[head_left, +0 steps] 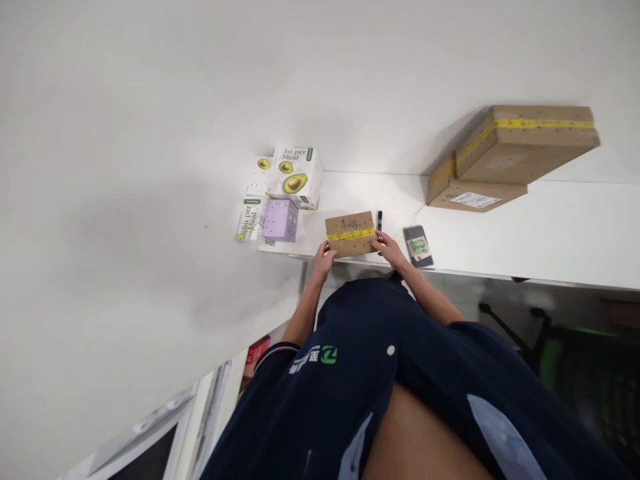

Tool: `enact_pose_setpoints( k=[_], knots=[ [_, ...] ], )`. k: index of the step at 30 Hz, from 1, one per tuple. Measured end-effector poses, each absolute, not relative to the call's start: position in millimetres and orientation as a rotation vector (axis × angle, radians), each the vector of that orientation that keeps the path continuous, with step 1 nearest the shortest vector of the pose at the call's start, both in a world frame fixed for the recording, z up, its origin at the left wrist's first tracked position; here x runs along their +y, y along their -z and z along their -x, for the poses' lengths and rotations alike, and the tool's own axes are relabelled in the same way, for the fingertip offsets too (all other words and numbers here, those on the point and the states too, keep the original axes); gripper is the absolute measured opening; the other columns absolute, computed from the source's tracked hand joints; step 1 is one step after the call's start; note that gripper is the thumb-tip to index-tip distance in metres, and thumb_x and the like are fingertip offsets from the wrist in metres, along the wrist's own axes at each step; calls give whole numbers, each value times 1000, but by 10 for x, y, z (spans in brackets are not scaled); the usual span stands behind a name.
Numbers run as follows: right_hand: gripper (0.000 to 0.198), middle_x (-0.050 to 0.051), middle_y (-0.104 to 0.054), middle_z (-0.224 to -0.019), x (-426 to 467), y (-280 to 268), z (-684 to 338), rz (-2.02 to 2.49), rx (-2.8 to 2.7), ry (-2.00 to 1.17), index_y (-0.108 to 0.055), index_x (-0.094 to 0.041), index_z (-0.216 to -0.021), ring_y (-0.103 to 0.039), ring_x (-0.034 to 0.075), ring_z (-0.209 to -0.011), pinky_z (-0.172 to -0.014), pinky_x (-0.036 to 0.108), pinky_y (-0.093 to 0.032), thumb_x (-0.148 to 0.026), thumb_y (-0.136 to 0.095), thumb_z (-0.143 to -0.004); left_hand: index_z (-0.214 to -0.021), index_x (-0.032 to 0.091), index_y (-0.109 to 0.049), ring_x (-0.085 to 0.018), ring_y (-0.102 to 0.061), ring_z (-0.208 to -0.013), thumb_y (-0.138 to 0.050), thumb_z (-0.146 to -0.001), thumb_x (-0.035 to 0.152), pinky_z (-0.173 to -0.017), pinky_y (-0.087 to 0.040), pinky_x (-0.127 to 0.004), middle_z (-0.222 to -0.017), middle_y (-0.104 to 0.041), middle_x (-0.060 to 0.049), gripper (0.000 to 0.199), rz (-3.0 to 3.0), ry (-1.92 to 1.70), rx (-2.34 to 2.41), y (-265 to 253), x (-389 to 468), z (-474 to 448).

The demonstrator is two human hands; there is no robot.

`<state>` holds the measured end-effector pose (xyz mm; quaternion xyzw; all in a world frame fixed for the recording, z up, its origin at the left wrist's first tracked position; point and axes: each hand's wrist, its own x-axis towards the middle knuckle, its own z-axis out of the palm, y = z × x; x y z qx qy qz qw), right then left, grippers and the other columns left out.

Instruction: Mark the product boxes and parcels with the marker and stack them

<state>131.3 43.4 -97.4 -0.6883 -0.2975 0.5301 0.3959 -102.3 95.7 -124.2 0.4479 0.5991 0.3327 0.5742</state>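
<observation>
A small brown cardboard box (351, 245) with yellow tape across it and dark handwriting on its top is between my hands, at the front edge of the white table. My left hand (325, 257) grips its near left corner, thumb on the top face. On the opposite side my right hand (389, 247) holds the right edge, fingers wrapped round it. Just beyond the right fingers lies a black marker pen (380, 219). A phone (414, 235) with a green banknote (419, 247) showing on its back lies to the right.
White avocado-printed boxes (306, 167) and a purple box (280, 220) stand at the table's left end, by the wall. Larger taped cartons (525, 150) are stacked at the back right of the white table (565, 233). A dark chair (575, 373) is below right.
</observation>
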Motion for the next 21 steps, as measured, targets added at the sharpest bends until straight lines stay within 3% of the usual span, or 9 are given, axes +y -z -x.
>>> enact_pose_setpoints(
  k=[6,10,17,21],
  knots=[
    [55,8,-70,-122,429,1033,-1287,1644,-848,-1178,-63,-23,-125,-63,22,-117,-96,37,-54,-27,-58,-71,-121,21,-52,-23,-65,-116,-60,-66,16,-102,-51,-43,-138,-58,-14,56,-1057,-922,1276,1281,823,987],
    [51,8,-71,-119,389,1082,-1297,1751,-848,-1155,-66,-22,-120,-62,23,-118,-93,36,-55,-26,-55,-71,-115,20,-50,-21,-65,-115,-58,-67,13,-101,-53,-40,-133,-60,-13,50,-1066,-879,1348,1291,762,932],
    [55,10,-71,-117,329,1143,-1322,1782,-810,-1182,-65,-20,-123,-66,22,-98,-82,35,-56,-29,-57,-70,-107,21,-51,-20,-65,-112,-56,-68,11,-100,-53,-38,-121,-64,-10,40,-1088,-873,1372,1258,765,939],
    [51,9,-72,-116,271,1188,-1337,1832,-863,-1198,-66,-21,-120,-65,22,-105,-86,35,-55,-26,-57,-70,-102,20,-52,-22,-66,-110,-55,-68,10,-101,-52,-41,-116,-67,-10,35,-1050,-844,1405,1207,764,956]
  ],
)
